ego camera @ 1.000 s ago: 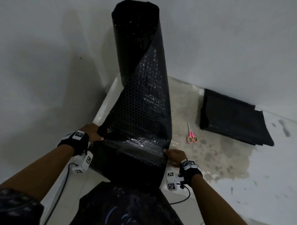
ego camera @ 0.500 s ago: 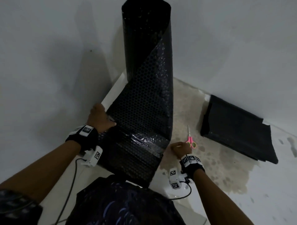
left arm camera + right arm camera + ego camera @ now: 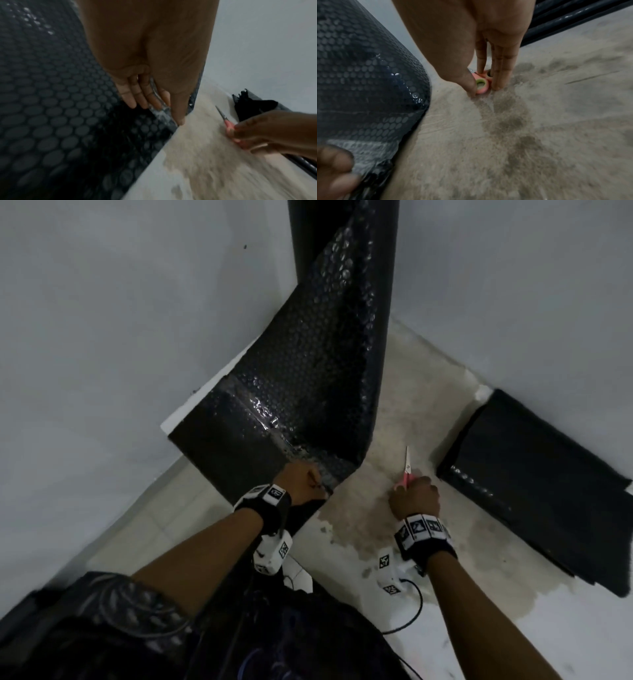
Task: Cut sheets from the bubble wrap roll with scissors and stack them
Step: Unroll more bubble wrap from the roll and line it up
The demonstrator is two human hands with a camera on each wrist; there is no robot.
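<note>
A tall black bubble wrap roll [image 3: 342,251] stands in the wall corner, and its loose sheet [image 3: 301,392] hangs down toward me. My left hand [image 3: 303,482] grips the sheet's right edge [image 3: 164,112] at a shiny taped band [image 3: 260,412], thumb and fingers on either side. Pink scissors [image 3: 406,470] lie on the floor to the right of the sheet. My right hand [image 3: 416,496] pinches their pink and green handles [image 3: 482,84] between thumb and fingertips, blades pointing away. A stack of cut black sheets [image 3: 534,484] lies against the right wall.
White walls close in on the left and behind. The floor [image 3: 394,405] has a large stained patch [image 3: 505,121] under my right hand. Cables run from both wrist cameras toward my body.
My right hand let go of the sheet's right edge and moved right onto the scissors. My left hand shifted from the left edge across to the right edge. The view swung downward.
</note>
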